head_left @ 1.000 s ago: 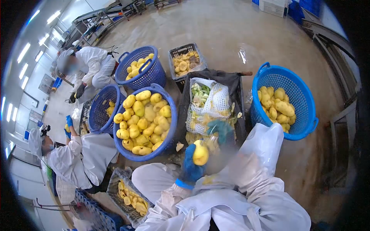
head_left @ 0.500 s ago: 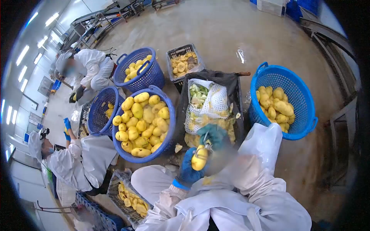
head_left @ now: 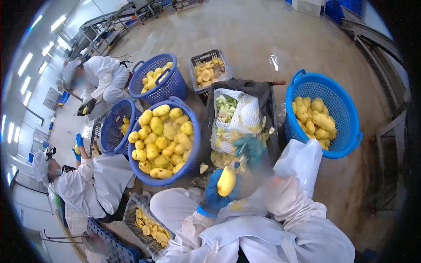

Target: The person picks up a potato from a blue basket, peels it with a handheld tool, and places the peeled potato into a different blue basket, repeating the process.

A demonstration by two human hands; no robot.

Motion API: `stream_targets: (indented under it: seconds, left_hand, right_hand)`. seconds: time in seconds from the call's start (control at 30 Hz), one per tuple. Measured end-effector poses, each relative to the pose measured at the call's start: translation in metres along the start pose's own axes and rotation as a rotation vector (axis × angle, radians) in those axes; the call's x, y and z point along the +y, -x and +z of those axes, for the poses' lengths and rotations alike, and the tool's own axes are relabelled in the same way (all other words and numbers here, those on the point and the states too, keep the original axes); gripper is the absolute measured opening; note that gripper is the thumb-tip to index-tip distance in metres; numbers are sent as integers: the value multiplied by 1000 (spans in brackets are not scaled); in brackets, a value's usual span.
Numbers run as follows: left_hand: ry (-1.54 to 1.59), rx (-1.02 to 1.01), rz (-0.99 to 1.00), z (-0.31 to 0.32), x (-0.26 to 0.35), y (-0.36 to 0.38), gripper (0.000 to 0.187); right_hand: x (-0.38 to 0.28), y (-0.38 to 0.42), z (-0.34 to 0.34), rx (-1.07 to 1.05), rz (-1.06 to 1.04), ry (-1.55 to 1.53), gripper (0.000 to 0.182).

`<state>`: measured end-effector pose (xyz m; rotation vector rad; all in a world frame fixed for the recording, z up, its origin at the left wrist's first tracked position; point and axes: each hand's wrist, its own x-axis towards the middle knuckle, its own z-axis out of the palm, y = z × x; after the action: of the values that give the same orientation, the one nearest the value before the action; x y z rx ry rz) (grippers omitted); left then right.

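Note:
A yellow potato [head_left: 226, 182] is held in my left hand [head_left: 215, 193], which wears a blue glove with the fingers wrapped round it. My right hand [head_left: 251, 151], in a green glove, is just above and to the right of the potato; its fingers are blurred, and the tool seen there is too smeared to make out. Below both hands lies a black-lined crate [head_left: 270, 149] with peelings and a white mesh [head_left: 245, 116]. Left of it, a purple basket [head_left: 196, 131] is full of peeled yellow potatoes.
A blue basket [head_left: 342, 105] of potatoes stands at the right. Crates of cut pieces sit behind [head_left: 210, 72] and at the lower left [head_left: 151, 228]. More purple baskets [head_left: 175, 87] stand at the upper left. Two people [head_left: 105, 79] in white work at the left.
The potato has turned in my left hand and shows a longer side. My right hand has shifted slightly right and is more blurred.

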<state>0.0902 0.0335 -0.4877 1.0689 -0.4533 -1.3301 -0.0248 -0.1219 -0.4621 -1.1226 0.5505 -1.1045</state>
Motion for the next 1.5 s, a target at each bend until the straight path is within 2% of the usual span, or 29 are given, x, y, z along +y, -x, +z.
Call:
stream_targets:
  seconds: [0.03, 0.13, 0.2, 0.27, 0.3, 0.37, 0.4, 0.43, 0.5, 0.57, 0.63, 0.8, 0.87, 0.97, 1.03, 1.1, 1.17, 1.23, 1.27, 1.33, 1.37, 1.43, 1.47, 1.5]
  left_hand:
    - [-263, -73, 200, 14, 9, 6, 52]
    - [-705, -124, 711, 23, 12, 1, 53]
    - [-840, -135, 872, 25, 22, -8, 55]
    - [-947, -192, 834, 32, 33, -1, 57]
    - [-1015, -230, 809, 38, 42, 4, 59]
    - [-568, -117, 450, 45, 39, 8, 56]
    - [-318, -103, 292, 41, 40, 5, 53]
    - [-56, -54, 149, 37, 40, 2, 52]
    - [549, -38, -137, 20, 28, -3, 48]
    - [572, -59, -171, 23, 25, -5, 46]
    - [647, -55, -215, 25, 23, -7, 45]
    - [407, -217, -319, 31, 42, 6, 55]
    - [252, -245, -390, 22, 38, 11, 58]
    - [257, -221, -320, 15, 21, 7, 59]
    - [164, -186, -234, 16, 14, 8, 58]
    - [-27, -159, -97, 26, 18, 12, 58]
    - [-201, -130, 12, 24, 13, 16, 56]
    - [-506, -77, 189, 35, 27, 20, 55]
    - [-476, -52, 165, 39, 27, 19, 55]
    - [-423, -12, 130, 45, 26, 17, 55]
    - [-567, -49, 212, 38, 22, 14, 57]
    - [-593, -38, 287, 40, 23, 19, 58]
    - [-611, -28, 330, 42, 29, 20, 59]
    - [-670, -29, 372, 46, 36, 21, 60]
  right_hand:
    - [-8, 13, 13, 8, 244, -268, 16]
    - [21, -16, -19, 26, -131, 329, 16]
    - [6, -29, -24, -8, 101, -88, 18]
    - [-8, -3, 3, -15, 38, -10, 20]
    - [-9, -1, 7, -46, 285, -84, 23]
    - [46, -17, -27, 89, 68, 21, 27]
    - [38, -29, -24, 150, -43, 67, 29]
    - [20, -23, -36, 238, 121, -163, 34]
    - [-24, -5, -15, 246, 140, -112, 35]
    - [-11, 6, -5, 264, 105, -135, 32]
    - [-15, 13, 4, 173, -46, 101, 32]
    - [-23, 10, -7, 14, 190, -24, 29]
    - [-26, 14, -7, -8, 163, 48, 28]
    - [-25, 20, -1, 9, 12, 253, 28]
    - [-17, 24, -3, 31, -16, 235, 29]
    - [9, 19, -17, 99, 68, 49, 30]
    - [23, 6, -43, 286, 167, -108, 31]
    - [35, 3, -59, 259, 102, -196, 30]
    - [42, 2, -67, 244, 71, -240, 29]
    - [5, 17, -11, 163, -115, 106, 28]
    - [-9, 16, 2, 260, 247, -121, 28]
    - [39, 4, -55, 303, 72, -18, 30]
    - [37, -8, -59, 320, -18, 27, 32]
    - [35, -7, -64, 432, 213, -199, 31]
